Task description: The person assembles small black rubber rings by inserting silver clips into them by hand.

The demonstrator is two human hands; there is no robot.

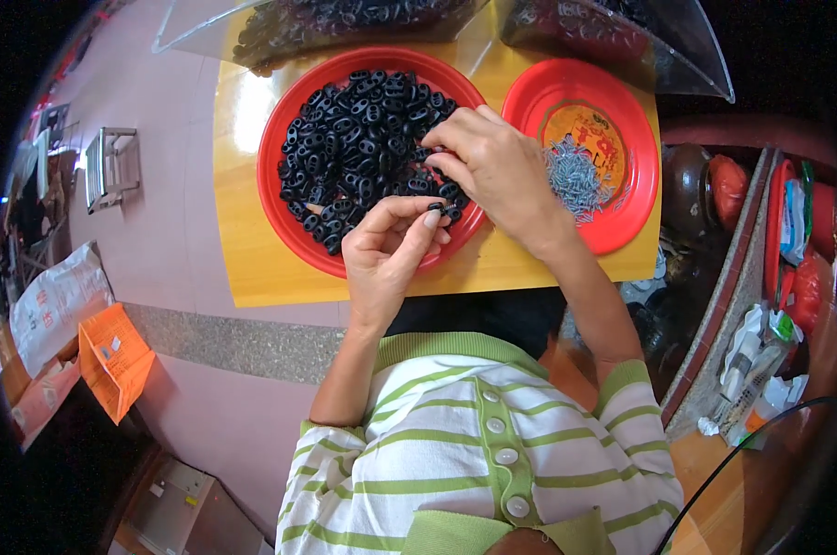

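My left hand (391,245) is closed at the near edge of a red basin (294,254), pinching a small black plastic cord-lock piece (435,207) between thumb and fingertips. The basin is heaped with similar black pieces (358,129), oval with holes. My right hand (497,171) reaches over the basin's right side, its thumb and index finger curled together at the pile. Whatever lies between those fingertips is too small to make out. To the right of that hand, a red plate (636,185) holds a pile of small grey metal springs (576,176).
Basin and plate stand on a yellow wooden tabletop (243,203). Clear plastic bins (613,42) of dark pieces line its far side. On the floor at left are a metal stool (111,171) and an orange paper (115,356). Bagged items (798,222) crowd the right; a black cable (742,444) hangs there.
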